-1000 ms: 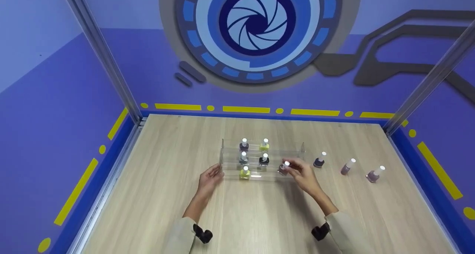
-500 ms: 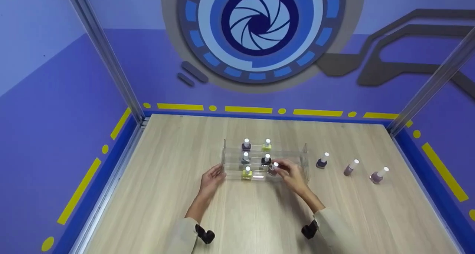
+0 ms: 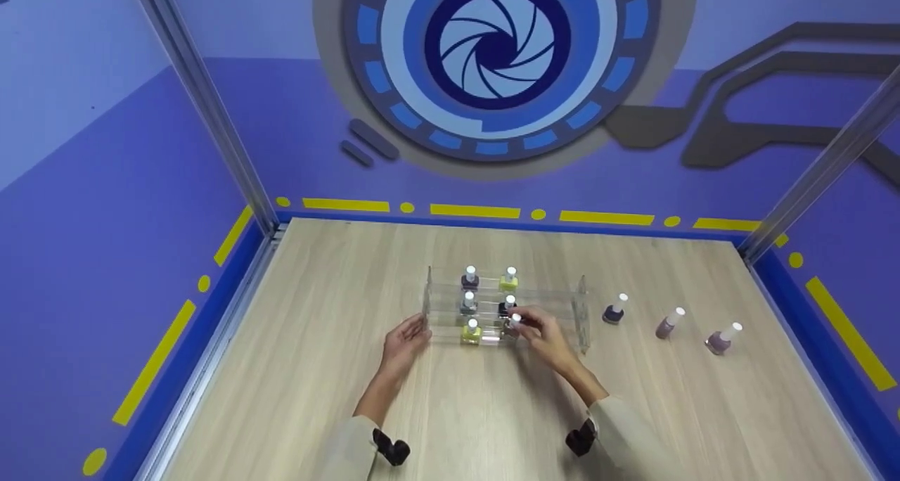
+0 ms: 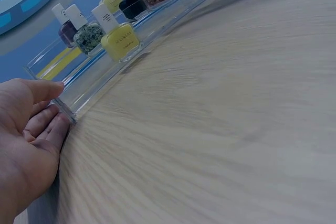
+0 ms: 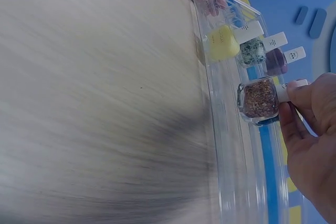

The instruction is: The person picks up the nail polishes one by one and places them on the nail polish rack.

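A clear acrylic tiered rack (image 3: 548, 326) stands mid-table with several nail polish bottles on its steps. My left hand (image 3: 406, 342) holds the rack's left end; in the left wrist view its thumb (image 4: 48, 89) lies against the end panel. My right hand (image 3: 548, 338) pinches the white cap of a brown glitter nail polish bottle (image 5: 260, 98) at the front step, right of a yellow bottle (image 4: 121, 41). Behind stand a green speckled bottle (image 4: 88, 38) and a black bottle (image 4: 132, 6) on the middle step. The back step bears a dark purple bottle (image 3: 470, 281) and another yellow one (image 3: 508, 282).
Right of the rack, a dark nail polish bottle (image 3: 614, 312) and two mauve ones, a nearer bottle (image 3: 665, 326) and a farther bottle (image 3: 718, 341), stand on the wooden table (image 3: 337, 270). Blue panels (image 3: 281, 129) wall the table at back and sides.
My right hand has carried the brown glitter bottle leftward along the rack's front step, close to the yellow bottle. The left hand has stayed at the rack's left end.
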The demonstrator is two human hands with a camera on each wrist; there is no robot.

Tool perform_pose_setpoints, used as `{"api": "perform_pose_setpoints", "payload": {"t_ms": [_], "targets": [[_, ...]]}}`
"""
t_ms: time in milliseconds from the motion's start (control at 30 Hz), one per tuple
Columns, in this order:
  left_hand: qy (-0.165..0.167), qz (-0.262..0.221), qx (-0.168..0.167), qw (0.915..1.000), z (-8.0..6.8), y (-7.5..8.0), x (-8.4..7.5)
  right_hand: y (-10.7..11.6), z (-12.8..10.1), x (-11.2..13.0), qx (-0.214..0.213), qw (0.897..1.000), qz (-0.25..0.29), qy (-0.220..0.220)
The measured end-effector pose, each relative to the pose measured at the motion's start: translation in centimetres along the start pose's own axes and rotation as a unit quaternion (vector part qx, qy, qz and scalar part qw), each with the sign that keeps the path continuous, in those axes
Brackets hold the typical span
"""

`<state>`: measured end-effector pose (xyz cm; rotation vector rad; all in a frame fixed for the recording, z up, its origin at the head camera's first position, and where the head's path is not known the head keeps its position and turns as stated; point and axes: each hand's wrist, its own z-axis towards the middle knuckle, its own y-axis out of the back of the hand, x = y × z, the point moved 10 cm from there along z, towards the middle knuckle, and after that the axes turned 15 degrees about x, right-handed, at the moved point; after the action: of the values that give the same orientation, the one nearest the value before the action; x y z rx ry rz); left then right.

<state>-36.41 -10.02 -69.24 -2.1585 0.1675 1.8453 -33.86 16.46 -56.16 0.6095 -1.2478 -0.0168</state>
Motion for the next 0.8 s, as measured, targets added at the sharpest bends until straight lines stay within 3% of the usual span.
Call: {"api": "perform_pose_setpoints", "payload": {"t_ms": [167,433,800], "targets": [[0.002,0.002,-0.003,1.0,-0.1,0.1,0.1,-0.7,0.2,-1.1,0.005,1.0,-0.008,0.008],[-0.006,-0.006,0.012,0.9999,-0.1,-0.1,0.1,-1.8,0.1,-4.6,0.037,0.999,-0.004,-0.017],[-0.006,0.0,0.007,1.0,0.0,0.1,-0.1,-0.3,-0.2,-4.4,0.066,0.997,0.026,-0.017]]}}
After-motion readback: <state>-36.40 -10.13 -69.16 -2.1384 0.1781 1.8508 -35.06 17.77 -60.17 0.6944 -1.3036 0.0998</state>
